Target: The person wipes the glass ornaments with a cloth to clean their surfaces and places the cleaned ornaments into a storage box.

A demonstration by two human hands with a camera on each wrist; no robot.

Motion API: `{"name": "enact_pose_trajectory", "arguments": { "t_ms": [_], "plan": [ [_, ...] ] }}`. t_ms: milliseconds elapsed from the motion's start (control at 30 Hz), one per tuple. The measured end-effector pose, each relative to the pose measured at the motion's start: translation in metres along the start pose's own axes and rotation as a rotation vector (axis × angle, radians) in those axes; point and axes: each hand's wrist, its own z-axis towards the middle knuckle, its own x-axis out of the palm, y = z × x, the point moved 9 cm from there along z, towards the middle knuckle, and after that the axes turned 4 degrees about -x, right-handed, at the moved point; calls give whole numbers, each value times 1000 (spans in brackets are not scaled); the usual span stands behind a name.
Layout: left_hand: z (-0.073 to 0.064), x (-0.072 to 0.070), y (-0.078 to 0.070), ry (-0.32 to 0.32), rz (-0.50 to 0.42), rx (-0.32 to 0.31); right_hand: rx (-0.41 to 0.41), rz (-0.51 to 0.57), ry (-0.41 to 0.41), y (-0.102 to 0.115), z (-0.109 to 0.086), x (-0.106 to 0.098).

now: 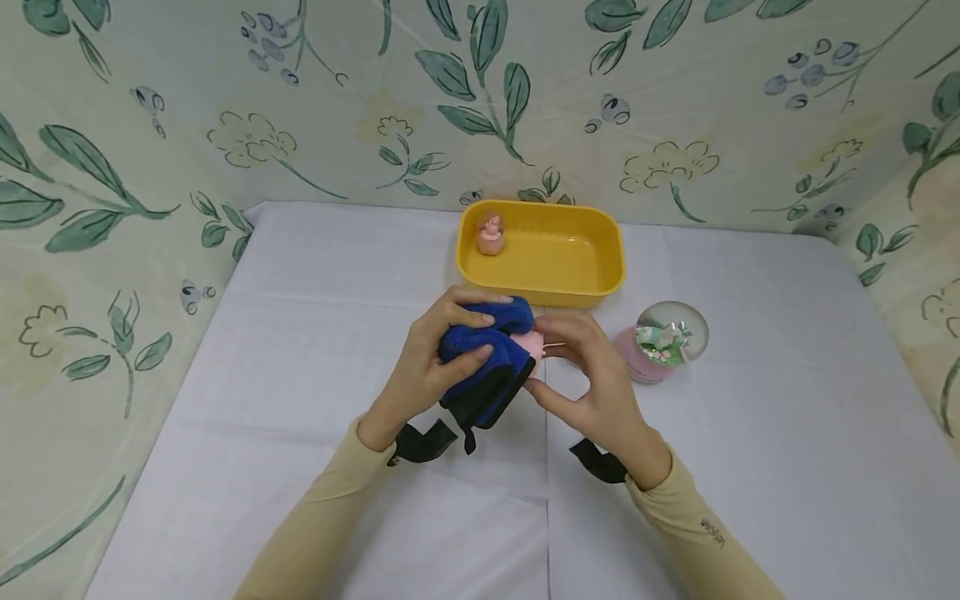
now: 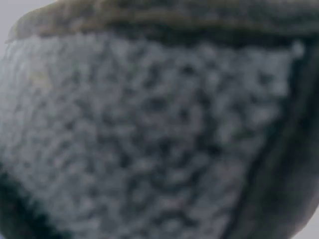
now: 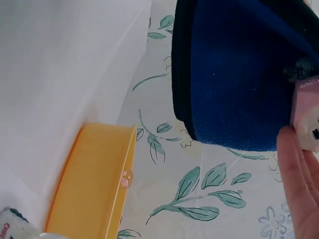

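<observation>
A blue cloth (image 1: 483,379) with black edging is bunched in my left hand (image 1: 422,362), its fingers and thumb curled over the folds. The cloth wraps part of a small pink object (image 1: 529,343), whose kind cannot be made out. My right hand (image 1: 606,396) pinches this object from the right side. In the right wrist view the cloth (image 3: 239,74) hangs beside the pink piece (image 3: 305,109), with right-hand fingers (image 3: 294,174) against it. The left wrist view holds only blurred, textured cloth (image 2: 149,124), very close.
Behind the hands stands a yellow tray (image 1: 540,293) with a small pink figurine (image 1: 491,237) in its left end. Right of my right hand, a snow globe (image 1: 675,329) on a pink base leans on the white-covered table (image 1: 322,333). Floral fabric (image 1: 337,108) hangs behind.
</observation>
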Motion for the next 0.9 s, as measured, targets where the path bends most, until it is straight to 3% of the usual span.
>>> {"name": "enact_pose_trajectory", "arguments": {
  "t_ms": [167,267,367,567,667,767,900],
  "plan": [
    [0,1,1,20,-17,-17,-139,-194,-27,10,2,-5],
    [0,3,1,47,-17,-20,-133,-181,-48,8,1,-7],
    [0,5,0,69,-9,-11,-15,-69,-56,-2,-1,-6],
    [1,8,-2,87,19,16,379,331,-72,-30,-12,0],
    [1,8,-2,73,22,19,450,380,-81,-32,-14,1],
    [1,5,-2,44,15,16,367,298,-64,-25,-10,0],
    [2,3,-2,15,2,10,153,144,-17,-8,-2,1]
  ]
}}
